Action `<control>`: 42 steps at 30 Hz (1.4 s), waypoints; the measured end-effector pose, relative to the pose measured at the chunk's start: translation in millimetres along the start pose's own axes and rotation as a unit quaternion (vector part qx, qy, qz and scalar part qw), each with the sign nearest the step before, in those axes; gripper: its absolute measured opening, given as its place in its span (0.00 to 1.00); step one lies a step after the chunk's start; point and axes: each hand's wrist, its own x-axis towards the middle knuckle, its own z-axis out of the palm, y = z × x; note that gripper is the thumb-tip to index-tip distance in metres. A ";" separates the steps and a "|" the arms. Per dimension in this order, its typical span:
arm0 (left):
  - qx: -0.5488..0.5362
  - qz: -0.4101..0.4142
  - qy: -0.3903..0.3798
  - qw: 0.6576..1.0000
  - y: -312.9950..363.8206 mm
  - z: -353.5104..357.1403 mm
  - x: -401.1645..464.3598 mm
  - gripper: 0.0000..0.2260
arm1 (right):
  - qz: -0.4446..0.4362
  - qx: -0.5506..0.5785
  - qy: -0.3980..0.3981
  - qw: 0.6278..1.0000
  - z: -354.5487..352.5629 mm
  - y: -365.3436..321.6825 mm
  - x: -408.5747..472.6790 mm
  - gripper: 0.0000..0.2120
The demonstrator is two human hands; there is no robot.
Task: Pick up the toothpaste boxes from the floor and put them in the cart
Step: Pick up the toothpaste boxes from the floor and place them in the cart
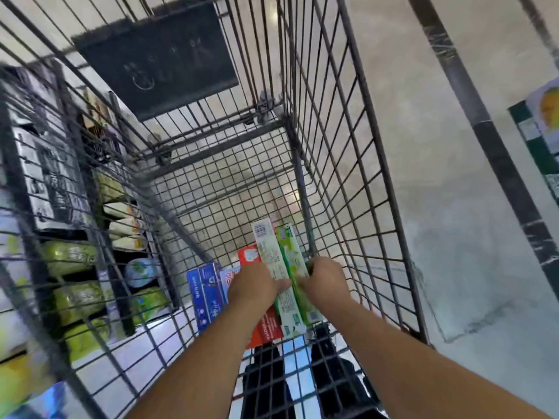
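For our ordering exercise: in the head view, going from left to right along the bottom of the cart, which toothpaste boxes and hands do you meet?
Blue boxes → left hand → white-and-green box → bright green box → right hand. The red box lies partly under the left hand, so its place is unclear.

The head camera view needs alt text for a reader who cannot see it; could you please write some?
Both hands, left hand and right hand, hold long green-and-white toothpaste boxes low inside a grey wire shopping cart. Blue toothpaste boxes and a red toothpaste box already lie on its floor beside them.
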 end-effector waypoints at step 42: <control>-0.058 0.025 0.181 0.981 -190.3 -204.5 -521.4 0.52 | -0.524 -0.431 0.033 0.734 -151.8 -192.1 -451.5 0.48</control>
